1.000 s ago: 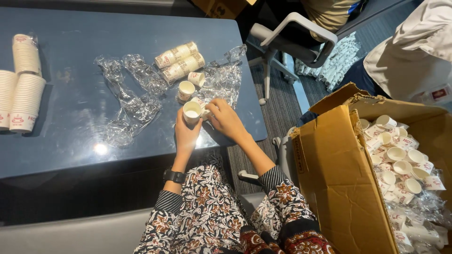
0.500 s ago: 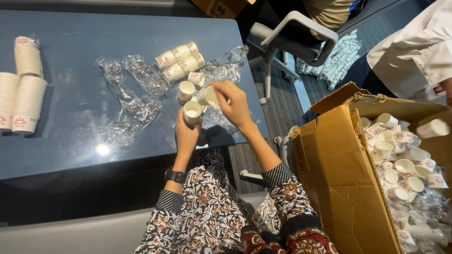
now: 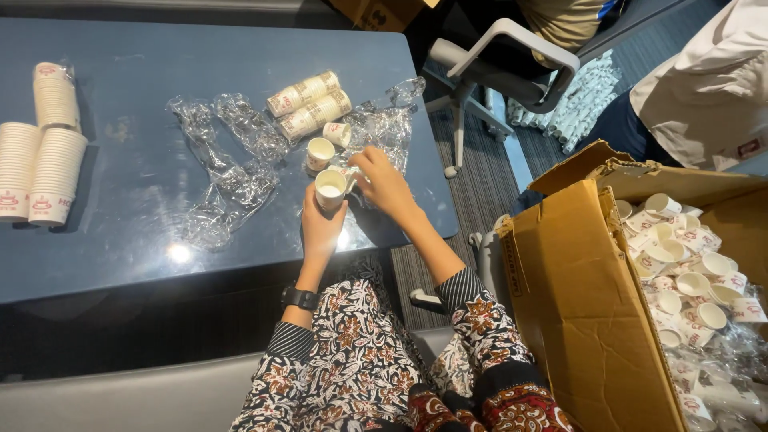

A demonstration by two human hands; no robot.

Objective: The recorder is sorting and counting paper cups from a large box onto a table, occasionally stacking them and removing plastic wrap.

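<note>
Gripping a paper cup [image 3: 330,189], left hand [image 3: 322,226]; right hand [image 3: 386,182] seemingly pinches another cup [image 3: 354,174]

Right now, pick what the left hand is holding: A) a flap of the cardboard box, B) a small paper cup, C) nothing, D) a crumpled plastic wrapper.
B: the left hand grips a small paper cup, open end up, above the table edge, with the right hand beside it.

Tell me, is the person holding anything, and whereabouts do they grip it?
The left hand holds a small paper cup upright by its lower side. The right hand pinches another cup by its end.
</note>
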